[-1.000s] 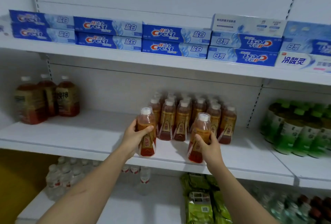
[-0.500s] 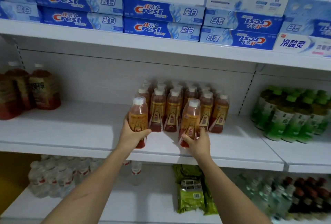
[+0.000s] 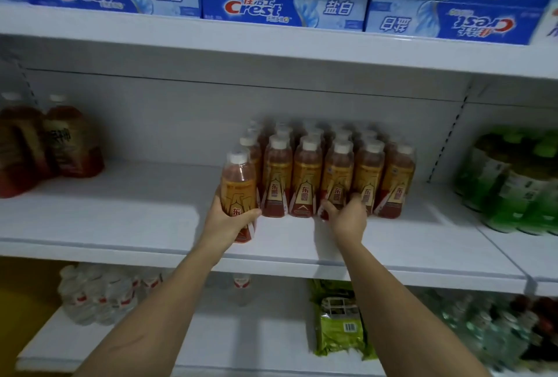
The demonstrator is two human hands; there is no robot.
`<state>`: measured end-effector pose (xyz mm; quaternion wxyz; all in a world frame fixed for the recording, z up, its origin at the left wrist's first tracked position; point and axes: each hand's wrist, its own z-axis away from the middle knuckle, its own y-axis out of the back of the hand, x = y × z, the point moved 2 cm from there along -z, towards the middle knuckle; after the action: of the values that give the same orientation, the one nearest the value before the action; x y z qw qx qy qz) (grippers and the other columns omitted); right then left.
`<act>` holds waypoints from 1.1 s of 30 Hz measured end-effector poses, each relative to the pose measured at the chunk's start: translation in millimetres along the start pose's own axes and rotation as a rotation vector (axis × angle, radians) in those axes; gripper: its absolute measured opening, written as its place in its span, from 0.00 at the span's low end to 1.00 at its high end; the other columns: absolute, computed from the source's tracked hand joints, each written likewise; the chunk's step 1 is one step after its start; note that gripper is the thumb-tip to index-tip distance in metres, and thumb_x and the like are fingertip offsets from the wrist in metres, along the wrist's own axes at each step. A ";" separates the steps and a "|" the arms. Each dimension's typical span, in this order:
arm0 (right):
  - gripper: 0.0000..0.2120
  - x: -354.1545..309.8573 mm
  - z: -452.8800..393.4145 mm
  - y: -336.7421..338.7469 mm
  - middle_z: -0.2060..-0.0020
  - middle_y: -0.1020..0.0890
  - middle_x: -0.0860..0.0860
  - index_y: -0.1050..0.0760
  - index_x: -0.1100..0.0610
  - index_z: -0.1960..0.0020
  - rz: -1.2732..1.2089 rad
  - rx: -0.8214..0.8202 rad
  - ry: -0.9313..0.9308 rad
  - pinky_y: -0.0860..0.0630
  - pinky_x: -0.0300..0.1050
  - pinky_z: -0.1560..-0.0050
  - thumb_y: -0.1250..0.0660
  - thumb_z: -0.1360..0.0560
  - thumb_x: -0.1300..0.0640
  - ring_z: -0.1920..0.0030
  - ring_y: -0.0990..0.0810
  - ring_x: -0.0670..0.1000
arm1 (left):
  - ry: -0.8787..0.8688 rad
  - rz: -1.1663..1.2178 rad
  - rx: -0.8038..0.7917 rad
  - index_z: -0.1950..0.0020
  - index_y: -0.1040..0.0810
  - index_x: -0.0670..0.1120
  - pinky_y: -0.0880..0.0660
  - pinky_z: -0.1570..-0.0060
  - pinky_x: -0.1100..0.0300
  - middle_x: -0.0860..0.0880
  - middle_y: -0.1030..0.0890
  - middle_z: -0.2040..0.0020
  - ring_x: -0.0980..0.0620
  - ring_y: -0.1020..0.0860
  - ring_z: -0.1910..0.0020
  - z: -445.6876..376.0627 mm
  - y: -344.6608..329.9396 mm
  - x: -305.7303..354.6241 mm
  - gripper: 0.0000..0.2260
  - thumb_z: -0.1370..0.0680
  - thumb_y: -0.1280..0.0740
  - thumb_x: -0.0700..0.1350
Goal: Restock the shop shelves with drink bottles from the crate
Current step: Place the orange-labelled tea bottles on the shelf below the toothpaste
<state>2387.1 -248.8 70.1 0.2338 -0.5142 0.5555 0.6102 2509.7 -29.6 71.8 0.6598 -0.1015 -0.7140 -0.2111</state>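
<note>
My left hand [image 3: 231, 221] grips an orange drink bottle with a white cap [image 3: 238, 186], upright on the white middle shelf [image 3: 136, 219], at the left front of a block of several like bottles [image 3: 305, 171]. My right hand [image 3: 345, 216] holds the lower part of another orange bottle [image 3: 338, 176], which stands in the front row of that block. The crate is not in view.
Large brown tea bottles [image 3: 60, 141] stand at the shelf's left, green bottles [image 3: 513, 180] at its right. Blue toothpaste boxes [image 3: 283, 8] fill the shelf above. Below are water bottles [image 3: 99, 292], a green packet [image 3: 341, 325] and more bottles at the right.
Both hands moved forward onto the shelf with their bottles. The right bottle now stands in the front row; the left one has come down at the block's left corner.
</note>
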 end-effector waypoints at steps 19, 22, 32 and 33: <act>0.18 9.9 -0.6 -17.2 0.64 0.25 0.50 0.33 0.59 0.49 -0.070 0.096 0.028 0.29 0.48 0.58 0.28 0.24 0.49 0.57 0.21 0.60 | -0.056 -0.036 -0.050 0.26 0.37 0.57 0.28 0.51 0.67 0.61 0.23 0.44 0.61 0.24 0.45 -15.9 -1.6 -7.4 0.36 0.29 0.22 0.48; 0.18 9.1 -1.8 -18.4 0.64 0.26 0.48 0.32 0.59 0.49 -0.047 0.097 0.053 0.29 0.47 0.58 0.29 0.24 0.48 0.59 0.23 0.58 | -0.057 -0.047 -0.033 0.26 0.38 0.57 0.29 0.53 0.68 0.64 0.24 0.46 0.63 0.25 0.46 -19.9 -3.1 -11.2 0.37 0.29 0.21 0.51; 0.15 10.5 3.8 -15.8 0.59 0.24 0.51 0.31 0.60 0.46 -0.083 0.023 0.049 0.29 0.47 0.56 0.30 0.22 0.51 0.56 0.23 0.56 | -0.098 -0.064 -0.031 0.23 0.45 0.57 0.28 0.67 0.74 0.59 0.25 0.42 0.59 0.25 0.45 -19.4 -4.5 -14.6 0.41 0.28 0.22 0.50; 0.13 10.3 7.7 -13.0 0.57 0.23 0.52 0.30 0.60 0.45 -0.088 -0.008 0.043 0.29 0.47 0.54 0.32 0.21 0.52 0.54 0.22 0.56 | -0.104 -0.074 -0.028 0.22 0.46 0.56 0.28 0.70 0.75 0.58 0.26 0.41 0.59 0.24 0.47 -16.4 -3.9 -13.8 0.42 0.28 0.22 0.49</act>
<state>2391.7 -241.1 54.2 0.2466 -0.5521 0.5349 0.5902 2524.3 -38.4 58.2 0.6122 -0.0948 -0.7474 -0.2399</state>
